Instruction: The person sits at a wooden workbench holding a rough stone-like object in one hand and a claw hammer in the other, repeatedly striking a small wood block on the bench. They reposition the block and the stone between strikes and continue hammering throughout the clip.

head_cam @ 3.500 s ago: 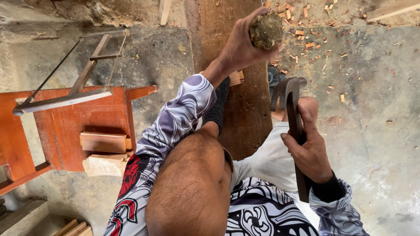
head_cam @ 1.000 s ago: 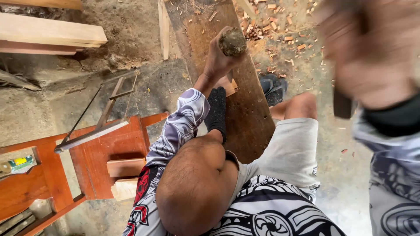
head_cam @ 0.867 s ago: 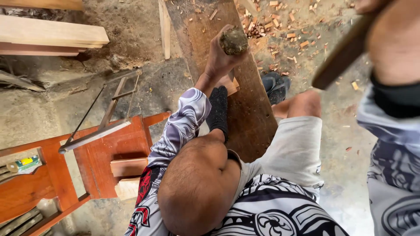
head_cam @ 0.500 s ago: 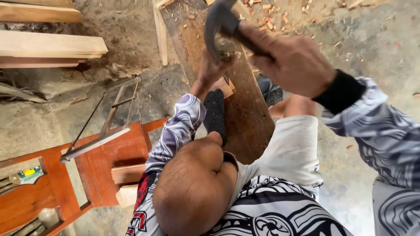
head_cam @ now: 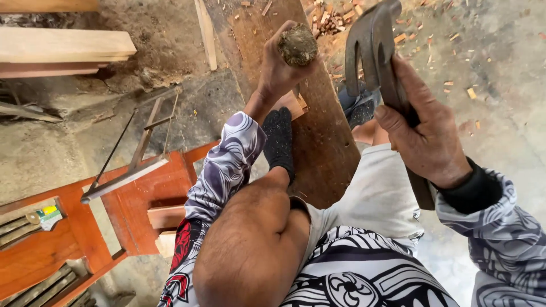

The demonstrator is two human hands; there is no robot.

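A chisel handle [head_cam: 297, 44], its top worn and mushroomed, is gripped upright in the left hand [head_cam: 280, 71], the fingers wrapped around it so that only its battered end is seen above the fist. The blade below the hand is hidden. Under this hand a dark wooden plank [head_cam: 318, 142] is laid on the floor, and a black sock [head_cam: 278, 142] is pressed on it just below the wrist. To the right of the left hand, near but apart, a hammer [head_cam: 375, 51] is clenched in the right hand [head_cam: 424, 133], its claw head raised level with the chisel handle. Wood chips [head_cam: 330, 14] are scattered beyond both hands. Well to the left, a frame saw [head_cam: 133, 148] is rested on a red stool [head_cam: 74, 227].
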